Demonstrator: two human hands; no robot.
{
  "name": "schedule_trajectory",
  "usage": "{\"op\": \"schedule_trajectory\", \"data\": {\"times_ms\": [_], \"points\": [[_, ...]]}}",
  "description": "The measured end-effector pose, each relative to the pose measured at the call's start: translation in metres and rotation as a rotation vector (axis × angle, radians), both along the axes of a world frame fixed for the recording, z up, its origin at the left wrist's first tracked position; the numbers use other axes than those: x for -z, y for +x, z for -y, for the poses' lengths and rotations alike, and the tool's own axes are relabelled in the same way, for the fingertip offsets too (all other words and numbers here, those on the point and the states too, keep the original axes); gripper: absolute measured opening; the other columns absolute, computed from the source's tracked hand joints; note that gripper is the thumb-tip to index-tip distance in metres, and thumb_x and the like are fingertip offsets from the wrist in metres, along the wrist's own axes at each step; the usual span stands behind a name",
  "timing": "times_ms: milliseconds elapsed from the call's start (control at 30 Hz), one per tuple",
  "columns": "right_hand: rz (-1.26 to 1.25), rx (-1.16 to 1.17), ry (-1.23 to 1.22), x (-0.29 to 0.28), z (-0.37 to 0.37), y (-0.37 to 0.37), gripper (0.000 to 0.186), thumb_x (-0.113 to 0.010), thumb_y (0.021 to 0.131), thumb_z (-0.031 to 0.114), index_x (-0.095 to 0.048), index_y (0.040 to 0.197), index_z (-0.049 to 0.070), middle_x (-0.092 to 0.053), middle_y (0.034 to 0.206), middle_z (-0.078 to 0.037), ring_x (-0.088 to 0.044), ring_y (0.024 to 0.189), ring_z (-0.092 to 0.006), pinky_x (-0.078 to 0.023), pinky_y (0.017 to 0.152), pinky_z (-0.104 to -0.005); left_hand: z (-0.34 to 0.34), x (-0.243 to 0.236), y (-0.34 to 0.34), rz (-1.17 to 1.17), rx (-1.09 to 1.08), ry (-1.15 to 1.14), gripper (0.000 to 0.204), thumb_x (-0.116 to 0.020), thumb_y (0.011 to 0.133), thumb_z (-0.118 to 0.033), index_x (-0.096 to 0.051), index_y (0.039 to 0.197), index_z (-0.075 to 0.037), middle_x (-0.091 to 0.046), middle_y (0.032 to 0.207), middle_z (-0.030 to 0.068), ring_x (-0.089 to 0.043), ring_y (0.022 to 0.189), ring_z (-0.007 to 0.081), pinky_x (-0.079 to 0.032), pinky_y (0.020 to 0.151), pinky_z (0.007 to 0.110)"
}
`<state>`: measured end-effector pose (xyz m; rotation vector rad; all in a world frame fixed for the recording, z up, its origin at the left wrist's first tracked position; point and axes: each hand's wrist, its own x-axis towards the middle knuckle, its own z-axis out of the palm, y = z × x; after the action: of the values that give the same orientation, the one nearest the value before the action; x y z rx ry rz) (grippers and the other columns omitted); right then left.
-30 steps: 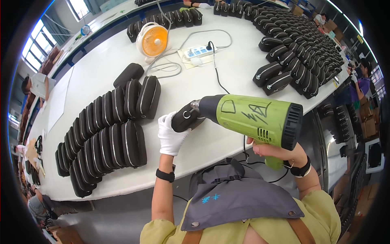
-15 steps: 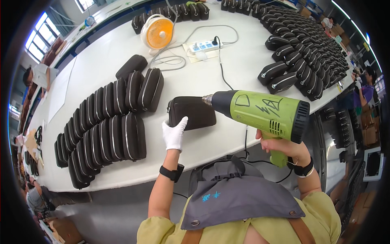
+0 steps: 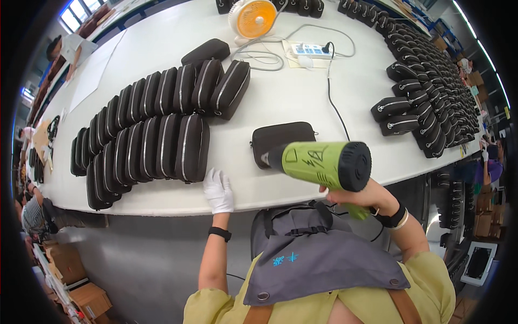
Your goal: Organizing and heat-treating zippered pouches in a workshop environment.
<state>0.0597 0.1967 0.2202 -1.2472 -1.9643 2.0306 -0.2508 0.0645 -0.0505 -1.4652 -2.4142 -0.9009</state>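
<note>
A black zippered pouch (image 3: pixel 286 134) lies flat on the white table in front of me. My right hand (image 3: pixel 356 197) grips the handle of a green heat gun (image 3: pixel 315 162). Its nozzle points left, over the lower left part of the pouch, and hides some of it; whether it touches I cannot tell. Away from the pouch, my left hand (image 3: pixel 218 191) in a white glove rests at the table's front edge, fingers stretched out and holding nothing. It is close beside the nearest pouch (image 3: pixel 192 148) of two rows of similar black pouches standing on the left.
One more pouch (image 3: pixel 206 51) lies behind the rows. Farther back are an orange and white fan (image 3: pixel 253 19) and a power strip (image 3: pixel 312 51) with trailing cords. Many pouches (image 3: pixel 426 97) crowd the right side. Another person (image 3: pixel 73 48) is at the far left.
My left hand has let go of the pouch and moved left to the table edge by the rows. The heat gun's nozzle has moved from the pouch's right side to its lower left.
</note>
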Motion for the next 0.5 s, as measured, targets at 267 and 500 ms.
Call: {"op": "schedule_trajectory", "data": {"times_ms": [267, 500], "points": [[-0.035, 0.179, 0.109, 0.005, -0.031, -0.05, 0.025, -0.066, 0.076, 0.007, -0.062, 0.1, 0.002, -0.064, 0.087, -0.004, -0.061, 0.071, -0.0125, -0.051, 0.059, -0.0287, -0.007, -0.001, -0.001, 0.106, -0.031, 0.043, 0.026, -0.058, 0.091, -0.018, -0.06, 0.112, -0.003, -0.059, 0.118, 0.016, -0.056, 0.106, 0.0365, -0.044, 0.093, 0.047], [0.062, 0.165, 0.033, -0.01, -0.017, -0.015, 0.026, -0.067, 0.078, 0.009, -0.063, 0.103, 0.002, -0.064, 0.092, -0.004, -0.06, 0.073, -0.0118, -0.051, 0.061, -0.0274, -0.008, -0.007, -0.001, 0.079, -0.041, 0.04, 0.021, -0.058, 0.091, -0.017, -0.061, 0.107, -0.003, -0.06, 0.116, 0.0147, -0.056, 0.104, 0.0352, -0.045, 0.091, 0.046]]}}
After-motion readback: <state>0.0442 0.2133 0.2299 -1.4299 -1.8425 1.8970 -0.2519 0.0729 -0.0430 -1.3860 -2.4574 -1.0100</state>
